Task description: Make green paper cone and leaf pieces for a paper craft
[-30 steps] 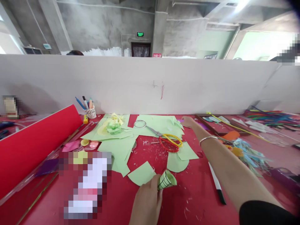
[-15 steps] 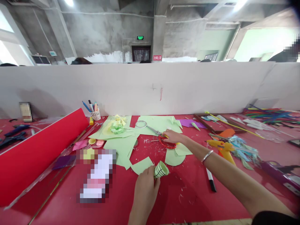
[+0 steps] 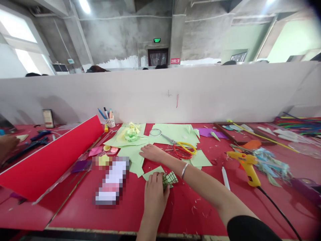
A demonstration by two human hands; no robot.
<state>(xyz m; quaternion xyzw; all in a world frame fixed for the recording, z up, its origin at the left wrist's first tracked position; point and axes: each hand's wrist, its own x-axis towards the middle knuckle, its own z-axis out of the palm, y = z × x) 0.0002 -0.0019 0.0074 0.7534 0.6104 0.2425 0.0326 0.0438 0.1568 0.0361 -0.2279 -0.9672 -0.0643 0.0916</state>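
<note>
My left hand (image 3: 155, 197) is closed around a light green paper cone (image 3: 171, 178) with black grid lines, held low over the table with its wide end to the right. Reaching across to the left, my right hand (image 3: 151, 152) hovers at or on the green paper sheets (image 3: 131, 160), fingers stretched; whether it touches them is unclear. Scissors (image 3: 184, 148) with red and yellow handles lie behind my right forearm. A piece of green paper (image 3: 202, 159) lies to the right of them. Crumpled yellow and green paper (image 3: 131, 134) sits on the sheets at the back.
A yellow glue gun (image 3: 247, 165) and a white marker (image 3: 225, 178) lie to the right. Left are a blurred phone (image 3: 114, 182) and a slanted red board (image 3: 62, 157). A pen cup (image 3: 110, 122) stands before the white partition (image 3: 140, 97). Another person's hand (image 3: 8, 144) shows far left.
My right hand has left the scissors and moved left to the green sheets. My left hand still holds the cone, now turned lower. The head view has swung a little left.
</note>
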